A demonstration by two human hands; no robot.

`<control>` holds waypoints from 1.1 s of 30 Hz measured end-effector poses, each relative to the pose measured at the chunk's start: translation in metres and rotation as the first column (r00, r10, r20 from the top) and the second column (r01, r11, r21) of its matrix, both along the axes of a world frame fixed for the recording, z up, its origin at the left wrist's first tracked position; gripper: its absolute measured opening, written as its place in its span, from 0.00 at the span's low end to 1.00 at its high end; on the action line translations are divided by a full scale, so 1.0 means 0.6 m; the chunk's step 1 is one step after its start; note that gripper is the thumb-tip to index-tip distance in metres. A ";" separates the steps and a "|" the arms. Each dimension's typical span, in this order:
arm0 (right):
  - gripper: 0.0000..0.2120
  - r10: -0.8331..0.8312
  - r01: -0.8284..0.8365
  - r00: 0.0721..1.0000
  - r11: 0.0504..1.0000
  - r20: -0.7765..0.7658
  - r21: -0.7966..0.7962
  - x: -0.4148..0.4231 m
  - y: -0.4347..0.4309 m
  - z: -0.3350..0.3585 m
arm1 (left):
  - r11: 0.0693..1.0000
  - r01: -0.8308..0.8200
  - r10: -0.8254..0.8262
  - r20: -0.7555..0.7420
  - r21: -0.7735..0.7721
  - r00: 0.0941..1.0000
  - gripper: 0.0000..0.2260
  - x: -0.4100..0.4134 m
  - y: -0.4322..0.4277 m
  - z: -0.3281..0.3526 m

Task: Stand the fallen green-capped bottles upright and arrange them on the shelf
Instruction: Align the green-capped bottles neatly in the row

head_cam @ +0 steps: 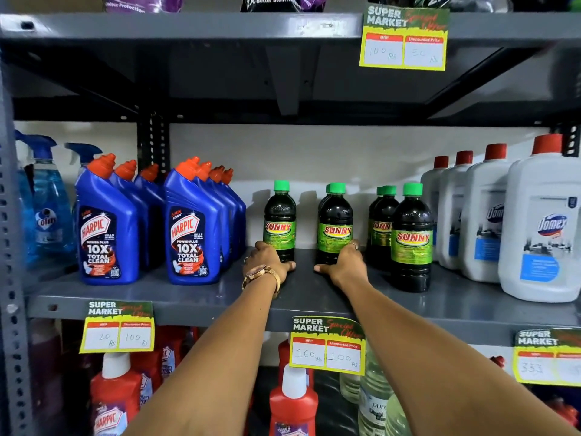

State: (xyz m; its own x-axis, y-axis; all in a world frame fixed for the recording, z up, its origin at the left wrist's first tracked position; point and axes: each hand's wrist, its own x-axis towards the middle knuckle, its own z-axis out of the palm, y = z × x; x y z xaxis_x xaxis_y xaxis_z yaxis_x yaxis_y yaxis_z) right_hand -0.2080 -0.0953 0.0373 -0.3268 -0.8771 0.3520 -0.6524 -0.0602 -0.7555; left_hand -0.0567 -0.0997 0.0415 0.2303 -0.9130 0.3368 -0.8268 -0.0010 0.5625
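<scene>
Several dark Sunny bottles with green caps stand upright on the grey shelf [301,287]. My left hand [267,262], with a watch on its wrist, wraps the base of the leftmost bottle [279,221]. My right hand [344,262] grips the base of the middle bottle [334,228], and another green cap shows right behind that one. To the right stand a back pair [382,225] and a nearer front bottle [412,237]. No bottle lies on its side in view.
Blue Harpic bottles [191,234] crowd the shelf left of the green-capped ones, with Colin sprayers [47,209] beyond. White Domex jugs [540,231] fill the right end. Price tags [327,344] hang on the shelf's front edge. An upper shelf [188,26] hangs overhead.
</scene>
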 end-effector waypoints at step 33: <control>0.55 -0.262 0.262 0.965 0.964 -0.001 0.040 -0.157 0.113 0.024 | 0.768 0.622 -0.635 0.308 0.155 0.708 0.22 -0.151 0.107 -0.010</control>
State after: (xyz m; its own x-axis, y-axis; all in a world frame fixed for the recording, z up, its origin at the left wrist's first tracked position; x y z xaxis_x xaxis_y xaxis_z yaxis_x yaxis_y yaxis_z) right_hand -0.3022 -0.0272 0.0517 -0.5485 -0.7737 0.3172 -0.6383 0.1424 -0.7565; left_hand -0.1472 -0.0354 0.0355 -0.5171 -0.8198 0.2459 -0.7744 0.5705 0.2735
